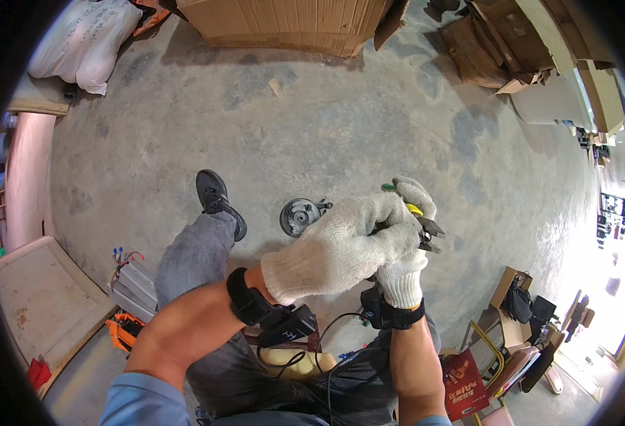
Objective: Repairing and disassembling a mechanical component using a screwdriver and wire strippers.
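Note:
Both my hands wear off-white knitted gloves and meet in front of me, right of centre. My left hand (355,241) reaches across, its fingers closed close to a pair of pliers (431,227); what it grips is hidden. Partly behind it, my right hand (417,196) is closed around the pliers. Their dark metal jaws point right, and yellow and green show on the handle. A small metal piece near the jaws is too small to name. On the floor left of my hands lies a round grey part (299,217) with a dark rim.
A large cardboard box (277,28) stands ahead, with more flattened cartons (479,50) at far right. A white sack (85,42) lies far left. Beside my left leg are a pale board (50,305) and grey metal pieces (133,287). A red box (465,387) sits near right.

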### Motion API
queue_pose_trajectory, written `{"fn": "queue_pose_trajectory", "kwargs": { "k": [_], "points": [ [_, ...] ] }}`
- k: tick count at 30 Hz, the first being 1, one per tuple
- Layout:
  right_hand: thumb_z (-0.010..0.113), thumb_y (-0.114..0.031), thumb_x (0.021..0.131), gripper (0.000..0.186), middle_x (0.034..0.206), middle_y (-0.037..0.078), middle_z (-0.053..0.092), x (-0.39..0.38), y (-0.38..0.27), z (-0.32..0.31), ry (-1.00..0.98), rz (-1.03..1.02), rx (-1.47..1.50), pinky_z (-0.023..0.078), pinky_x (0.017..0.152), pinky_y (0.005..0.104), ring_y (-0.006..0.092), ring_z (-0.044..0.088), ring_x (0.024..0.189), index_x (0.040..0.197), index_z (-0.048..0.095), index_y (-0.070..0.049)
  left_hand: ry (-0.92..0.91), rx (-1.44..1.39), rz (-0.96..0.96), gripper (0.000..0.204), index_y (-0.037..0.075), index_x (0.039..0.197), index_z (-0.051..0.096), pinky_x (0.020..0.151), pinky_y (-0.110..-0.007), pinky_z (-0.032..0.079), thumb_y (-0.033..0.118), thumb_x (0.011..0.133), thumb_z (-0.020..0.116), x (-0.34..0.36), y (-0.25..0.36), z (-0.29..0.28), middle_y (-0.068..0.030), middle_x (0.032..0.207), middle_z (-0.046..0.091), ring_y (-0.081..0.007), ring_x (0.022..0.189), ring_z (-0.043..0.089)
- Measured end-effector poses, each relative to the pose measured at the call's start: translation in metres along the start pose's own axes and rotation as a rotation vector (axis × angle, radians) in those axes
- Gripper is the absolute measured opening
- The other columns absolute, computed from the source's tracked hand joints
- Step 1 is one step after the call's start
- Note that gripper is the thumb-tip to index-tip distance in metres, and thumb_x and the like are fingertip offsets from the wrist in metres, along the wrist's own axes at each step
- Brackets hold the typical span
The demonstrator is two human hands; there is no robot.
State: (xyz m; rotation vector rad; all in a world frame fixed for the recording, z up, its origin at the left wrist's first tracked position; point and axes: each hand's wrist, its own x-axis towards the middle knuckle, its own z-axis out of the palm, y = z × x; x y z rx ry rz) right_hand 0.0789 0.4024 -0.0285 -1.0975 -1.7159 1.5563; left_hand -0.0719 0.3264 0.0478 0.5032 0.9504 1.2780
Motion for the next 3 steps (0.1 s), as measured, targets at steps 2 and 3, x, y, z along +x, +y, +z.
{"fn": "queue_pose_trajectory", "kwargs": {
  "k": [2,3],
  "points": [
    [0.086,-0.008,0.085,0.065,0.142,0.010,0.054,0.0005,-0.0009,-0.0007,-0.013,-0.003,-0.028,0.054,0.101,0.0364,0.0216,0.065,0.114,0.140,0.050,-0.008,-0.002,-0.006,-0.011,0.013,0.006,0.108,0.067,0.057,-0.022,0.038,0.018,0.108,0.062,-0.0004,0.0020,-0.0005,0.0045,0.081,0.057,-0.0020,0.067,0.047],
    [0.086,-0.008,0.085,0.067,0.143,0.010,0.054,0.0001,0.0029,-0.0026,-0.018,0.024,-0.035,0.053,0.102,0.0364,0.0220,0.065,0.116,0.141,0.049,-0.008,-0.005,-0.017,-0.010,0.013,0.006,0.109,0.067,0.057,-0.022,0.038,0.018,0.107,0.063,-0.0001,0.0017,-0.0008,0.0044,0.081,0.057,-0.0020,0.067,0.047]
  ]
}}
